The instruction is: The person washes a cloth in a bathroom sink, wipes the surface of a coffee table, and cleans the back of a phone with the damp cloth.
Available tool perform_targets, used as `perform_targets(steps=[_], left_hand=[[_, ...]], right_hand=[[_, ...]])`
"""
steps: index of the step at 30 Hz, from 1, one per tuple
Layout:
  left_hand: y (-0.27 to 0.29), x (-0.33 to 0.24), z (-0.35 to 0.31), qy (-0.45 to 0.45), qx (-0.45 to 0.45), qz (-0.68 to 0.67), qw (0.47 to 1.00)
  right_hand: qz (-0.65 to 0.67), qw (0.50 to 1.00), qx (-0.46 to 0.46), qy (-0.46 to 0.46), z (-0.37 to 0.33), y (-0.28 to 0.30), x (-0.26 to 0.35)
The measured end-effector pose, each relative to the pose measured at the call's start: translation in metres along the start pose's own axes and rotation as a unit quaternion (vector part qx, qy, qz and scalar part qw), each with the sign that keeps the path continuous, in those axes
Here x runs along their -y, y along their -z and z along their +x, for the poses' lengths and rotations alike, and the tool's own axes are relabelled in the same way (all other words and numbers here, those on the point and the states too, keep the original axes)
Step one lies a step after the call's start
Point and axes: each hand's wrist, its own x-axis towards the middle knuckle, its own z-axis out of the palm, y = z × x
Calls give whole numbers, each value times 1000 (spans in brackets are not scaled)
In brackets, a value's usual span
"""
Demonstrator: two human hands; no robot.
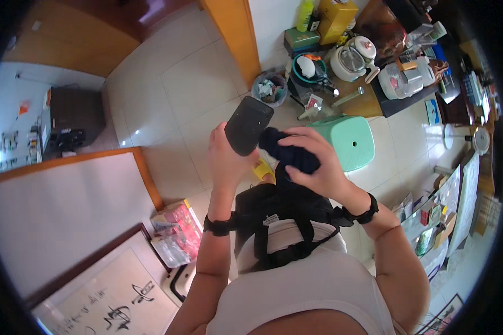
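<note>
My left hand [227,159] is closed around the lower left edge of a flat black slab with rounded corners [250,124]. Pale specks dot its dark face; its exact kind cannot be made out. In my right hand [325,167] is a bunched dark navy cloth [288,149], gripped between thumb and fingers. The cloth's left end lies right beside the slab's lower right edge, and whether the two touch is unclear. Both hands are held up in front of my body, above the floor.
A mint-green stool [349,142] stands just beyond my right hand. Past the slab is a lined waste bin [269,89], beside a cabinet with a white kettle [352,58] and a teal basin [309,70]. A pink box [181,223] and a whiteboard [106,290] are at left.
</note>
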Motion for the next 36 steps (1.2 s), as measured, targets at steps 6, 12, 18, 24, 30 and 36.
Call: perform_targets(steps=[6,12,18,24,30,36], left_hand=[[-25,2,63,-78,33,-32,996],[-49,-10,114,-85,73,20,993],[-73,-10,153,-81,83,27,993],[-87,-5,180,-82,90,59,991],[-91,-6,211,-65,125,92,986],[-102,-3,228,-59,162,109,979]], right_hand=[[-68,996,57,-5,55,-17,-35],[-187,980,48,49,94,-13,-95],[-218,975,43,20,126,-2,-156],[-256,966,0,-43,157,6,-210],[-262,957,-42,-121,182,10,-260],[-130,985,-81,-85,184,20,-194]])
